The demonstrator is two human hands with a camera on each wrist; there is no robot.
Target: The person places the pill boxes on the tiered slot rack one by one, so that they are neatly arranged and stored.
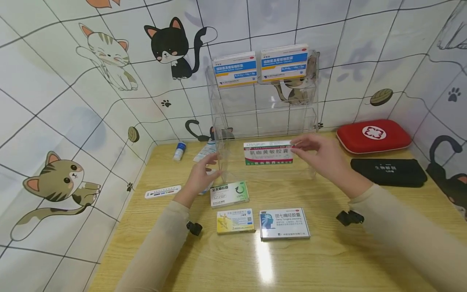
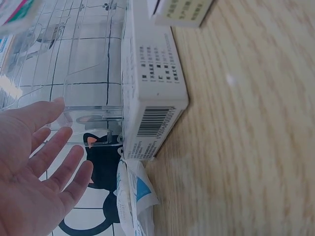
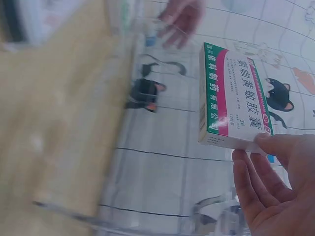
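My right hand [image 1: 321,156] pinches one end of a white medicine box [image 1: 268,154] with red and green bands, between thumb and fingers. In the right wrist view the medicine box [image 3: 234,93] is held in front of the clear rack. The clear acrylic rack [image 1: 262,109] stands against the wall, two blue-and-white medicine boxes [image 1: 284,65] on its top tier. By the rack's left side my left hand [image 1: 200,174] has its fingers spread and holds nothing. Just below that hand lies a green-and-white medicine box [image 1: 229,194]; a yellow-and-white box [image 1: 235,221] and a grey-white box [image 1: 284,224] lie nearer me.
On the right sit a red first-aid case [image 1: 373,136] and a black pouch [image 1: 388,172]. To the left are a small white bottle [image 1: 179,151] with a blue cap, a thermometer card [image 1: 163,192] and a white-and-blue packet [image 1: 205,151], partly behind the rack.
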